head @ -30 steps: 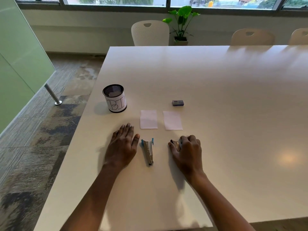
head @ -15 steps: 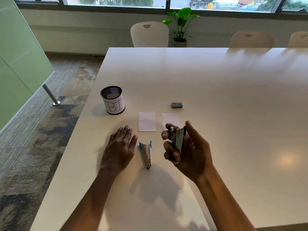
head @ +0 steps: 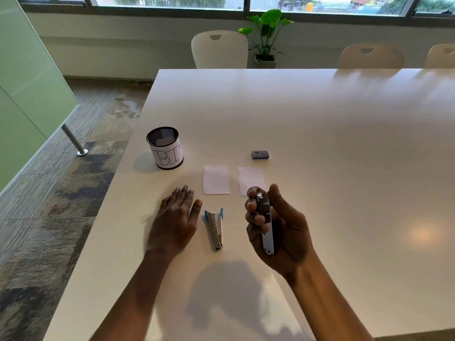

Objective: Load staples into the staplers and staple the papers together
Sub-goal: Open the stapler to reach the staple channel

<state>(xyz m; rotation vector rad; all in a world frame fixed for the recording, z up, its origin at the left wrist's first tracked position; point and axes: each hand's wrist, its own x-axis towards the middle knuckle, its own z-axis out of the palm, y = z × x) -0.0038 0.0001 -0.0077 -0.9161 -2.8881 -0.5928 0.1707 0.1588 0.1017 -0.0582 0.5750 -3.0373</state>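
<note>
My right hand [head: 283,225] grips a silver stapler [head: 267,227] held above the white table [head: 320,143], palm turned up and fingers curled round it. A second stapler [head: 215,227], silver with blue ends, lies on the table between my hands. My left hand [head: 176,217] rests flat on the table just left of it, fingers straight. Two small white paper stacks lie side by side beyond the hands: the left paper [head: 216,179] in full view, the right paper [head: 250,179] partly hidden by my right fingertips. A small staple box [head: 260,154] sits behind the papers.
A black mesh cup [head: 165,147] labelled BIN stands at the left, near the table's left edge. Chairs [head: 219,49] and a potted plant [head: 266,33] are at the far end. A green partition [head: 27,82] and carpeted floor lie to the left.
My right hand picked the silver stapler up off the table and turned palm up with it. My left hand stayed flat beside the blue-ended stapler.
</note>
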